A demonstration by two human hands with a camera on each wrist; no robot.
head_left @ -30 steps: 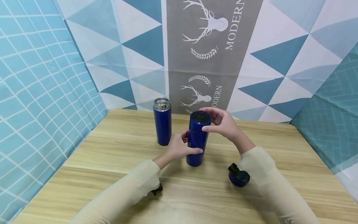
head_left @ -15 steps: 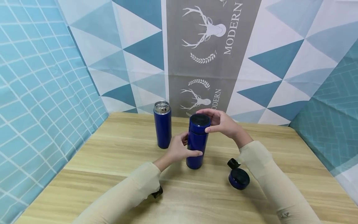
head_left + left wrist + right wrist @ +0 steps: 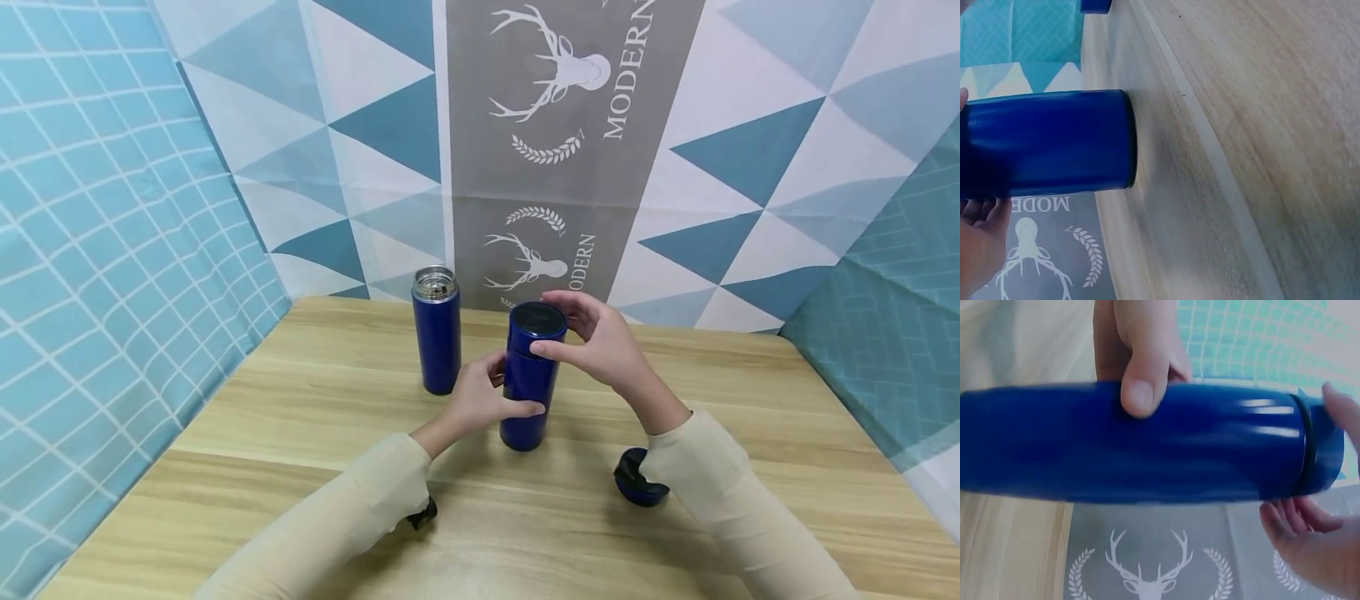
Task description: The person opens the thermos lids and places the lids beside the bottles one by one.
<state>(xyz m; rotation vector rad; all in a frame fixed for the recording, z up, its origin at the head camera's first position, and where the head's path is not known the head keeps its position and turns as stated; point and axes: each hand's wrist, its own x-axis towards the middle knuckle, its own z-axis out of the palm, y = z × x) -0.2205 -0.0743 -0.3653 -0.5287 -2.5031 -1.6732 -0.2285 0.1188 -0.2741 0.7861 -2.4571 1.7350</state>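
A dark blue vacuum flask (image 3: 529, 379) stands upright on the wooden table, topped by a blue lid with a black disc (image 3: 538, 318). My left hand (image 3: 478, 396) grips the flask's body from the left, thumb across the front. Around the lid from the right curves my right hand (image 3: 600, 340), thumb in front and fingers behind. In the right wrist view, a dark seam (image 3: 1307, 447) runs between body and lid, and the left thumb (image 3: 1142, 394) presses on the body. Behind and left stands a second blue flask (image 3: 437, 346), its steel mouth uncovered.
A blue and black lid (image 3: 637, 492) lies on the table (image 3: 285, 400) at the right, partly covered by my right sleeve. Under the left forearm a small black piece (image 3: 422, 514) shows, mostly hidden. A patterned cloth (image 3: 375, 150) hangs behind the table.
My right thumb has shifted left across the front of the lid, and the right wrist has turned. The sleeve covers more of the loose lid. My left hand keeps its grip on the flask.
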